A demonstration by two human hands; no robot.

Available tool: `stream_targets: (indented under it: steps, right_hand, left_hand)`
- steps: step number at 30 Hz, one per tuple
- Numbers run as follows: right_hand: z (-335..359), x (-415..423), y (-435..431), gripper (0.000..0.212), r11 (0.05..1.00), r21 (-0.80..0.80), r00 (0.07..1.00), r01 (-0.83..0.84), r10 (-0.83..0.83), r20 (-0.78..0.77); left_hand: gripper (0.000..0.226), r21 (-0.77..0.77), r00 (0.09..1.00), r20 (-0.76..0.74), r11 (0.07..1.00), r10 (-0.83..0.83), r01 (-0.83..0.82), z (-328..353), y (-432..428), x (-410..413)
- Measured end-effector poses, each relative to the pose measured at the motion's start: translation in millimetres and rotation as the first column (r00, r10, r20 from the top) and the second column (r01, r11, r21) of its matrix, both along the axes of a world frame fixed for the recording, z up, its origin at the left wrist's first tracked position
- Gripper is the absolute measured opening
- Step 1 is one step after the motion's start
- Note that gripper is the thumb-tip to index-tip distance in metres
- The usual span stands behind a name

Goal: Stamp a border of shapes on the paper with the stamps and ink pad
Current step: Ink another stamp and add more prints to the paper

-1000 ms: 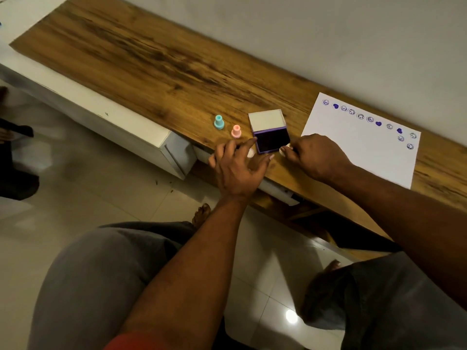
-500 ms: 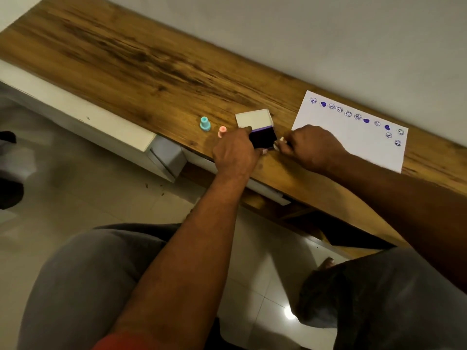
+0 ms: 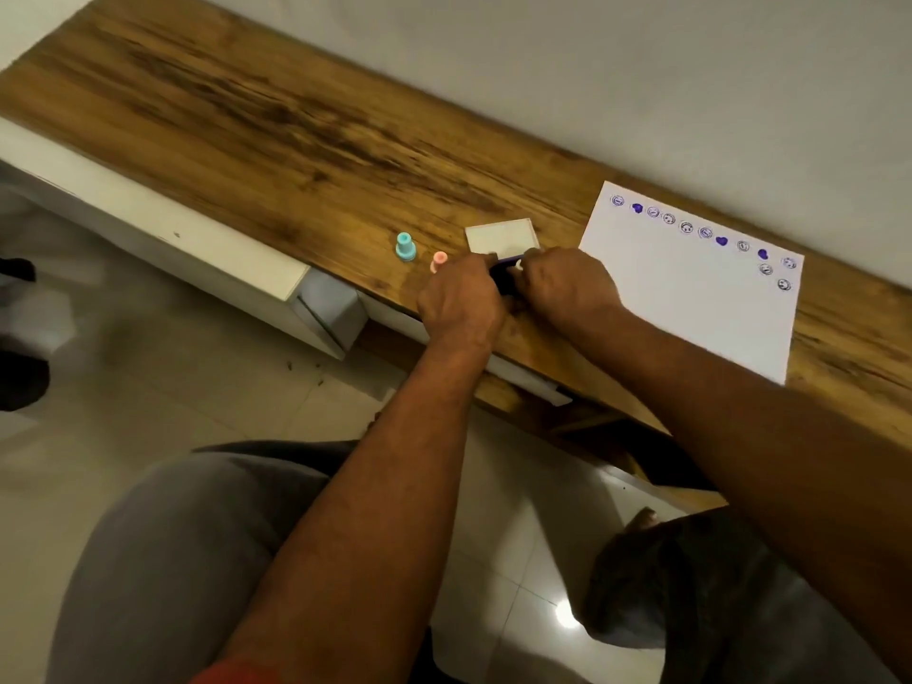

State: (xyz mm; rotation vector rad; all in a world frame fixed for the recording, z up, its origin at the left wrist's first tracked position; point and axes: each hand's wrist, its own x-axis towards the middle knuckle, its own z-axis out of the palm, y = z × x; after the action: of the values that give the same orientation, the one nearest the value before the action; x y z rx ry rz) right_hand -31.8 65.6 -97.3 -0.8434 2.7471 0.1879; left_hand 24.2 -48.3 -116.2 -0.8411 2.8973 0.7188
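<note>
The dark purple rectangular ink pad [image 3: 502, 281] is squeezed right between your two hands, near the front edge of the desk. Its white square lid [image 3: 501, 237] is flipped open just past your knuckles. The white sheet of paper [image 3: 691, 298] lies flat just right of your right hand. It has purple stamped marks [image 3: 686, 227], round faces and solid hearts, running along its far edge and turning down at the far right corner. Tucked just beside your left hand's fingers is a small pink plastic stamp [image 3: 438, 260], and a bit further left a teal plastic stamp [image 3: 405, 246] stands upright.

Everything sits on a long brown wood-grain desktop [image 3: 247, 130] pushed against a plain grey wall [image 3: 592, 66]. A white cabinet [image 3: 148, 229] runs along below it on your left. There are pale glossy floor tiles [image 3: 172, 387] underneath, and your grey trousers [image 3: 172, 560] fill the bottom of the view.

Your left hand [image 3: 461, 301] has its fingers curled down against the pad's left side, gripping it. Your right hand [image 3: 567, 286] has its fingers bunched together, pinching a small white stamp [image 3: 518, 263] over the pad. Only a sliver of that stamp shows, so I can't tell if it's actually touching the ink.
</note>
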Motion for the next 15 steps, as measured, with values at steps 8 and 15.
stream_targets:
  steps: [8, 15]
  right_hand:
    - [3.8, -10.3, -3.0, 0.034, 0.993, 0.113, 0.999, -0.045, 0.046, -0.005]
    - [11.4, -14.1, 2.5, 0.038, 0.997, 0.026, 0.997, -0.078, 0.078, 0.000]
  left_hand:
    - [0.042, -0.029, 1.000, 0.030, 1.000, -0.008, 0.009, 1.6, 0.4, -0.3]
    - [0.078, 0.009, 0.997, -0.071, 0.999, -0.039, 0.039, 6.3, 14.8, 0.6]
